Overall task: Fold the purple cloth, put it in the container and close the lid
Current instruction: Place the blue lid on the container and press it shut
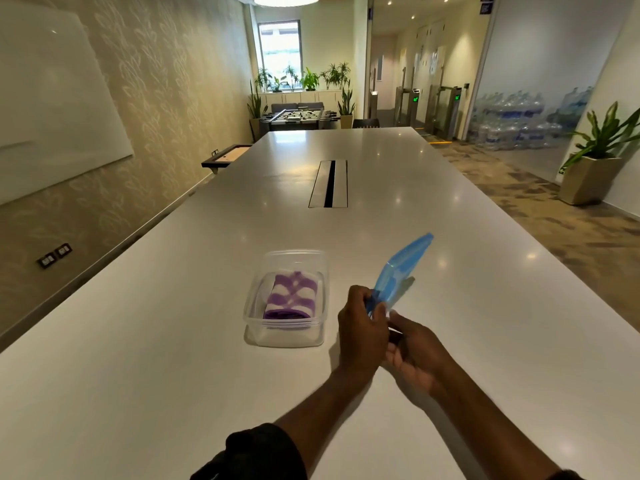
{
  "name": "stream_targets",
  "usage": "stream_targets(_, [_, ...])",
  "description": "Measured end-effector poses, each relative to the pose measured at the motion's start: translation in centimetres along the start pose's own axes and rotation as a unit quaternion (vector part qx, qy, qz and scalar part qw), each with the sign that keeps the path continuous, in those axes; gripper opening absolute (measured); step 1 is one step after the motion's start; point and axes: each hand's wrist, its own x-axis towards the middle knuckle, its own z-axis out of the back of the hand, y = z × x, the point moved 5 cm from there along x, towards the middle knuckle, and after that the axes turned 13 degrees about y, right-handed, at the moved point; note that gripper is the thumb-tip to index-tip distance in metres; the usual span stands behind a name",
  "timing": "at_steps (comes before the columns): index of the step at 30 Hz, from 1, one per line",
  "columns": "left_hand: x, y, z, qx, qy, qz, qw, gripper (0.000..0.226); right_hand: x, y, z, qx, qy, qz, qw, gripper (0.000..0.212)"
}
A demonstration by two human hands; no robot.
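Note:
A folded purple and white cloth (pixel 291 296) lies inside a clear plastic container (pixel 254 329) that stands open on the white table. To its right, a translucent blue lid (pixel 403 268) is held tilted up on edge above the table. My left hand (pixel 362 327) grips the lid's near end. My right hand (pixel 415 355) sits just behind and under the left one, its fingers curled, touching the lid's lower corner; how firmly it holds is hard to tell.
The long white table (pixel 173 341) has a cable slot (pixel 329 183) set into its middle, farther away. A wall with a whiteboard runs along the left; carpeted floor and a potted plant (pixel 595 157) lie to the right.

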Motion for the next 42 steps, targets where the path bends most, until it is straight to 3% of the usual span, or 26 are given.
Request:
stream_targets(3, [0.3,-0.3,1.4,-0.084,-0.068,0.025,0.994,0.02,0.9,0.5,-2.1,-0.022,0.036,0.018,0.999,0.031])
stream_targets(7, [1.4,-1.2,4.0,-0.216,-0.074,0.045,0.972,0.057,2.0,1.2,-2.9,-0.073,-0.027,0.092,0.993,0.018])
stream_targets(9, [2.0,-1.5,6.2,-0.227,-0.089,0.044,0.969,0.059,2.2,2.0,-3.3,-0.12,-0.046,0.129,0.983,0.012])
stream_targets(13, [1.9,-1.8,12.6,-0.076,-0.144,0.042,0.986,0.013,2.5,3.4,-4.8,-0.216,-0.041,0.148,0.964,0.019])
stream_targets(16, [1.8,-1.0,16.9,0.127,-0.148,0.032,0.98,0.028,3.3,3.8,-6.3,-0.327,-0.043,0.135,0.935,0.022])
stream_targets(18, [1.6,0.0,18.2,0.206,-0.125,0.051,0.969,0.036,4.0,3.5,-7.3,-0.385,-0.049,0.127,0.913,0.022])
stream_targets(26, [0.6,3.6,19.6,0.229,-0.117,0.084,0.963,0.03,6.6,1.0,-10.1,-0.63,-0.083,0.132,0.761,0.028])
stream_targets(30, [0.2,4.8,20.0,0.232,-0.109,0.104,0.961,0.04,7.2,0.2,-10.6,-0.649,-0.067,0.124,0.748,0.032])
stream_targets(34, [0.3,5.4,20.0,0.227,-0.109,0.115,0.961,0.042,7.5,-0.2,-10.6,-0.695,-0.048,0.106,0.71,0.037])
stream_targets(42, [0.4,6.5,19.8,0.174,-0.104,0.128,0.971,0.029,7.0,-1.1,-9.4,-0.666,-0.067,0.087,0.738,0.034])
